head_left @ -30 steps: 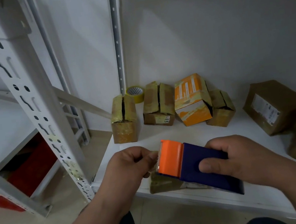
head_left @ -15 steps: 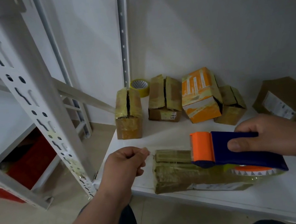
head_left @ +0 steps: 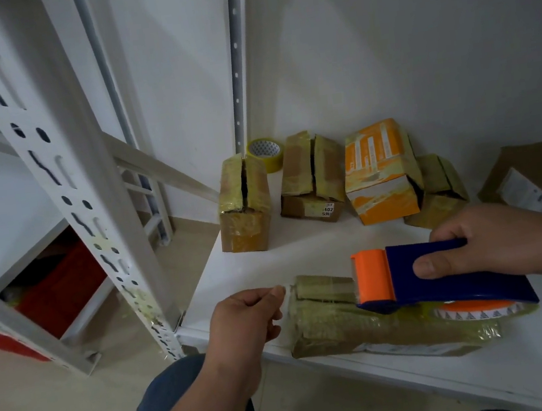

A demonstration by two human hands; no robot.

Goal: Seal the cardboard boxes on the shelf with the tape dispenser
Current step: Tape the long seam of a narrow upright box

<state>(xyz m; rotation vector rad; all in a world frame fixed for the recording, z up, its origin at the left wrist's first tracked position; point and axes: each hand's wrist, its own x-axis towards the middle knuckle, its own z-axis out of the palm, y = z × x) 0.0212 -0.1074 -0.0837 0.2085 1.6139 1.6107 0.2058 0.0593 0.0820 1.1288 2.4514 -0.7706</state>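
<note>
Bottom center, the left hand (head_left: 243, 319) pinches the clear tape end (head_left: 286, 291) while the right hand (head_left: 495, 244) grips the blue-and-orange tape dispenser (head_left: 444, 272) over a flat, tape-wrapped cardboard box (head_left: 365, 327) at the shelf's (head_left: 304, 256) front edge, more yellowed boxes (head_left: 313, 172) sitting mid-frame behind.

The tape dispenser (head_left: 440, 272) under the right hand's fingers (head_left: 445, 234) is navy with an orange head; its roll (head_left: 476, 311) shows a black-and-white zigzag core. Beyond the fingertips sit brown boxes (head_left: 243, 202), one orange-and-white box (head_left: 379, 173) and a yellow tape roll (head_left: 266, 154). The shelf (head_left: 304, 256) is white.
</note>
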